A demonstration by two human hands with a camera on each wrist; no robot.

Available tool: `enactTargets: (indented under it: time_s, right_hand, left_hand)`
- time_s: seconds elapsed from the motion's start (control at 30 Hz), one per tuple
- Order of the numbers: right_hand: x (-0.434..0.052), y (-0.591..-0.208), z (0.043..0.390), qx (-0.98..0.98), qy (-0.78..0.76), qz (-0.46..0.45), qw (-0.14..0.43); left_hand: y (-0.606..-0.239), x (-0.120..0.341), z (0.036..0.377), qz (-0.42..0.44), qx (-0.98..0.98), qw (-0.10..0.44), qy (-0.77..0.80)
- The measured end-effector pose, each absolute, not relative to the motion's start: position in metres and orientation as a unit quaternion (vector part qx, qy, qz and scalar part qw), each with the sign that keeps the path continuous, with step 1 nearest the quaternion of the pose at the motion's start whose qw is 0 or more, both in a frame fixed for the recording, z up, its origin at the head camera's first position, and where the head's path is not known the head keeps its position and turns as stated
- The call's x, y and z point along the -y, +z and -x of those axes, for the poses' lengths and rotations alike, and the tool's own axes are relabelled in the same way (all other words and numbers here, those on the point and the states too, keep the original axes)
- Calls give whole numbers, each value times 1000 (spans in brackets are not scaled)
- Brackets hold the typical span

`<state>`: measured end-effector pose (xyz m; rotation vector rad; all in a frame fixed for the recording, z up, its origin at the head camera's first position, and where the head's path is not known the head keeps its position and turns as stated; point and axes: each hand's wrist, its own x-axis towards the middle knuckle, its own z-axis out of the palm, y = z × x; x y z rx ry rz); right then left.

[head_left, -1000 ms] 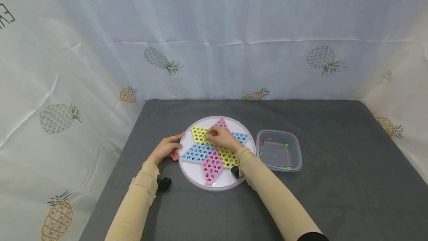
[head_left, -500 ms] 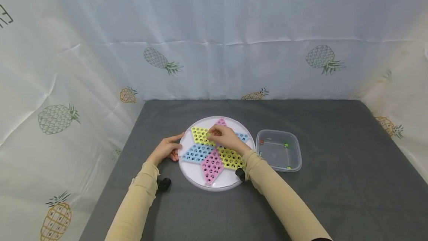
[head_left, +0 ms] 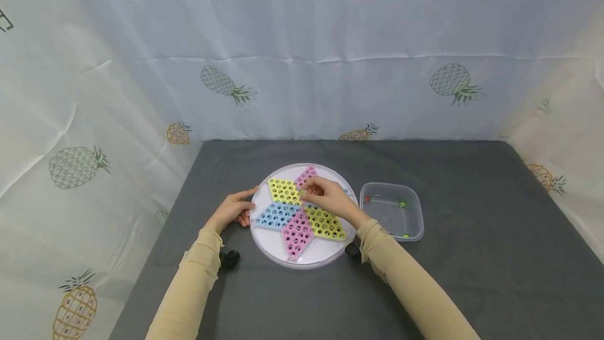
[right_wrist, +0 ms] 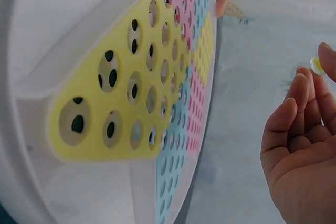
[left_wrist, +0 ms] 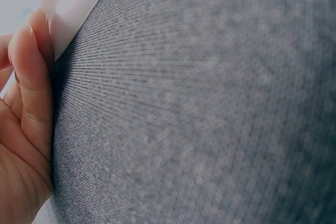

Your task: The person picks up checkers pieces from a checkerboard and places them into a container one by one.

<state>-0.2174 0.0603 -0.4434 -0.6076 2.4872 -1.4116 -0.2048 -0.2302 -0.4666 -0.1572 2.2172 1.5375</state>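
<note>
The left hand [head_left: 232, 210] lies low on the grey bench [head_left: 472, 256] at the left rim of the round white board [head_left: 283, 253], its fingers nearly straight and relaxed, the fingertips [left_wrist: 32, 40] touching the board's edge while the heel of the hand rests on the cloth; it grips nothing. The right hand [head_left: 330, 198] hovers over the upper middle of the board, its fingers curled together, and in the right wrist view the fingertips [right_wrist: 307, 85] pinch a small pale yellow marble [right_wrist: 316, 65] against the thumb, the palm turned partly up and clear of the board's surface. Both forearms wear tan sleeves [head_left: 406, 282] and come in from the near edge of the bench, the left one angled in from the left, the right one crossing the board's lower right rim. The board carries a star of coloured diamond panels pierced with holes: a yellow panel [head_left: 284, 191] at the upper left, a pink one [head_left: 306, 176] at the top, blue [head_left: 276, 215] at the left, pink [head_left: 296, 232] at the bottom and yellow [head_left: 325, 223] at the lower right. Just beside the board on its right stands a clear plastic tub [head_left: 417, 224] with a few small coloured marbles scattered on its floor. A white curtain printed with pineapples [head_left: 226, 85] hangs behind and around the bench.
</note>
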Motion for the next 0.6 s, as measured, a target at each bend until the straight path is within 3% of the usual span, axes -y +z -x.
enactTargets:
  time_s: [0.6]
  right_hand:
    - [-118, -436, 198, -850, -501, 152, 62]
  left_hand:
    - [-465, 231, 204, 58, -796, 220, 560]
